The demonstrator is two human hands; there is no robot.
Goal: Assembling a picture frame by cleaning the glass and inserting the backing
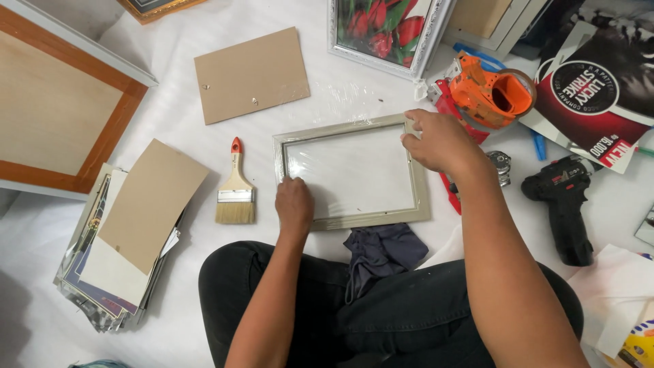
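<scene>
Now a grey-green rectangular frame (352, 173) lies flat on a white cloth in front of the seated person's knees, its inner pane glossy and pale. The left hand (294, 204) presses knuckles-up on the pane's lower left corner, its grip bent over but grasping nothing I can make out. The right hand (439, 141) rests on the frame's upper right corner, fingers curled over the edge; their tips are hidden. A bristle brush (236, 189) with a wooden handle lies just left. A flat brown board (251, 73) sits above. An orange tape dispenser (489, 92) stands near the right hand, partly hidden by it.
</scene>
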